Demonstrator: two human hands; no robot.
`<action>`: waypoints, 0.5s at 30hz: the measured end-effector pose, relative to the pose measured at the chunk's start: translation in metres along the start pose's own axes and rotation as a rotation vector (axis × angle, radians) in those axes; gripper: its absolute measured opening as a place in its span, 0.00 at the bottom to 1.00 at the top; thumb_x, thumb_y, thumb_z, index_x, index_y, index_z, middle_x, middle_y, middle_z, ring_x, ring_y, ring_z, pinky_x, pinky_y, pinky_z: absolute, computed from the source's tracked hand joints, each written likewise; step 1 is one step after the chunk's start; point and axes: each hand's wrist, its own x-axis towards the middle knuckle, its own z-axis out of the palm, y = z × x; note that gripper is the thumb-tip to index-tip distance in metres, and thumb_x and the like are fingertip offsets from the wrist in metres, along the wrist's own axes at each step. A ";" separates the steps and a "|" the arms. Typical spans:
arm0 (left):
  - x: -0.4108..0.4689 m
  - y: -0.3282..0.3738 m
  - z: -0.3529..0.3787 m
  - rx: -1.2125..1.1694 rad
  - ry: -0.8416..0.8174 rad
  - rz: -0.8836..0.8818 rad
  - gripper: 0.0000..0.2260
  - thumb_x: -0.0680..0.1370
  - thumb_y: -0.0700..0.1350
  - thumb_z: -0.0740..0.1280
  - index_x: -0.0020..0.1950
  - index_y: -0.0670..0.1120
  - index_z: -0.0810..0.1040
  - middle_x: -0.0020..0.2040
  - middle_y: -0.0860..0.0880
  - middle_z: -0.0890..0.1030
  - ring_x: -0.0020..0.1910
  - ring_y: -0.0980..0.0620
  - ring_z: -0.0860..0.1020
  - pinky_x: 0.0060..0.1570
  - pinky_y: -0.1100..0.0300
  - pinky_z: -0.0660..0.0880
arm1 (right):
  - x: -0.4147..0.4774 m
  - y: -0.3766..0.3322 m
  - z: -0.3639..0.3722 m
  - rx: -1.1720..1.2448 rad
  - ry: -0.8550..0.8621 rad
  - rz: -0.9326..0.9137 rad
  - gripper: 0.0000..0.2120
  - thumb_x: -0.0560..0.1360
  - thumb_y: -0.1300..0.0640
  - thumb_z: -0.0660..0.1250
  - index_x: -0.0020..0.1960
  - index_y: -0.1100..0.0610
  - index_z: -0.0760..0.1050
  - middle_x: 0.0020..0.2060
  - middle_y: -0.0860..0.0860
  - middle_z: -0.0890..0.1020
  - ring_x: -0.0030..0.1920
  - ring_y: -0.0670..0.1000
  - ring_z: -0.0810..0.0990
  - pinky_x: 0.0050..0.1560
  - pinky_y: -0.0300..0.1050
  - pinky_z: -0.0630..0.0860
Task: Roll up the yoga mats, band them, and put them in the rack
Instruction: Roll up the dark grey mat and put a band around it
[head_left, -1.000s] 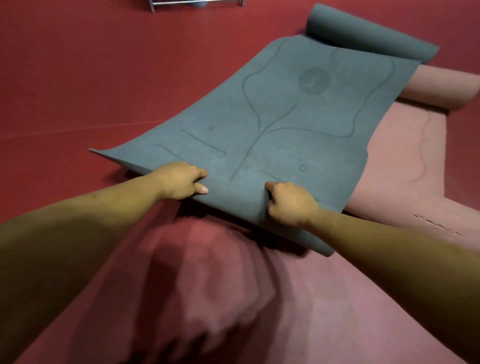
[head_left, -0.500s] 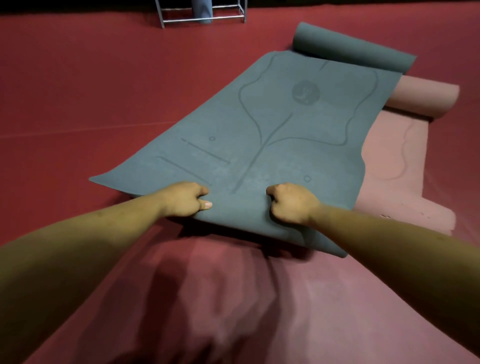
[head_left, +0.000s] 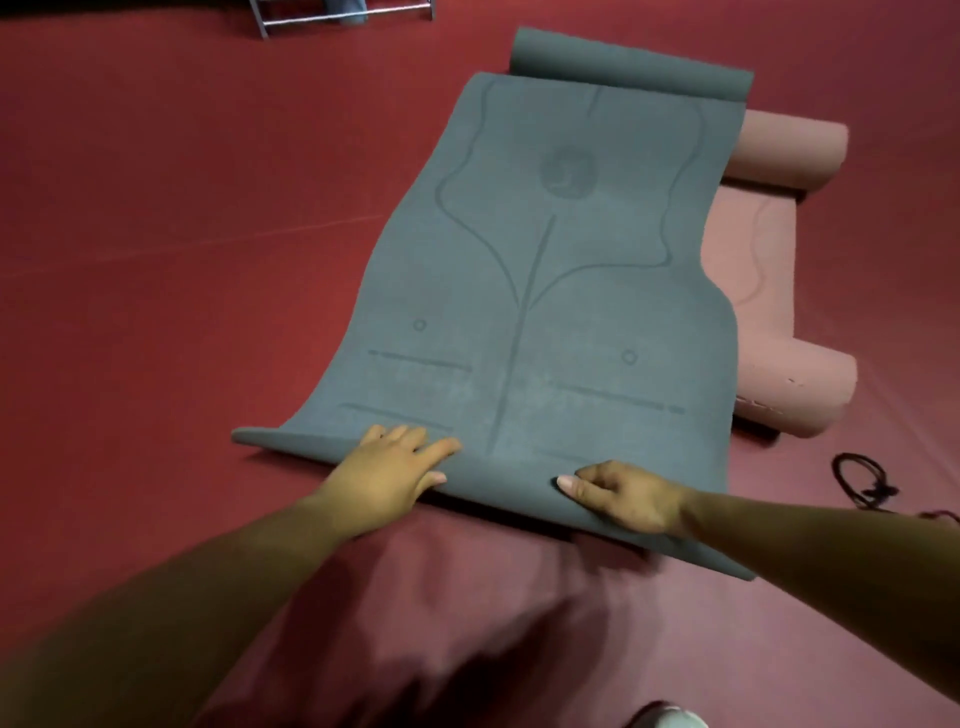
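Red floor (head_left: 156, 208): hands (head_left: 387, 480) (head_left: 628, 501) on grey mat (head_left: 545, 260) (rack (head_left: 301, 19) beyond).

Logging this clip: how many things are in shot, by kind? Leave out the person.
Yoga mats: 2, the grey mat and the pink mat
black cord: 1
metal rack: 1, cut off by the top edge
Total: 4
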 end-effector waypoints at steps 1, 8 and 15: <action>-0.007 -0.006 0.007 0.077 0.054 0.030 0.23 0.77 0.59 0.58 0.71 0.53 0.66 0.48 0.47 0.78 0.46 0.44 0.79 0.46 0.50 0.73 | 0.002 0.002 -0.001 0.042 -0.004 0.011 0.28 0.75 0.30 0.55 0.38 0.54 0.73 0.30 0.42 0.73 0.32 0.42 0.71 0.41 0.40 0.71; 0.001 0.007 0.016 0.045 -0.398 -0.056 0.33 0.78 0.61 0.63 0.79 0.52 0.56 0.64 0.45 0.77 0.61 0.44 0.77 0.59 0.53 0.73 | 0.020 0.004 -0.014 -0.425 0.164 -0.136 0.22 0.79 0.35 0.59 0.63 0.49 0.73 0.49 0.53 0.78 0.51 0.57 0.79 0.51 0.47 0.73; 0.035 0.008 -0.038 -0.411 -0.732 -0.032 0.17 0.75 0.54 0.72 0.60 0.51 0.76 0.52 0.52 0.82 0.52 0.50 0.79 0.51 0.58 0.74 | -0.008 -0.034 0.048 -0.637 0.169 -0.156 0.45 0.69 0.21 0.44 0.66 0.56 0.66 0.56 0.59 0.78 0.56 0.62 0.78 0.54 0.53 0.73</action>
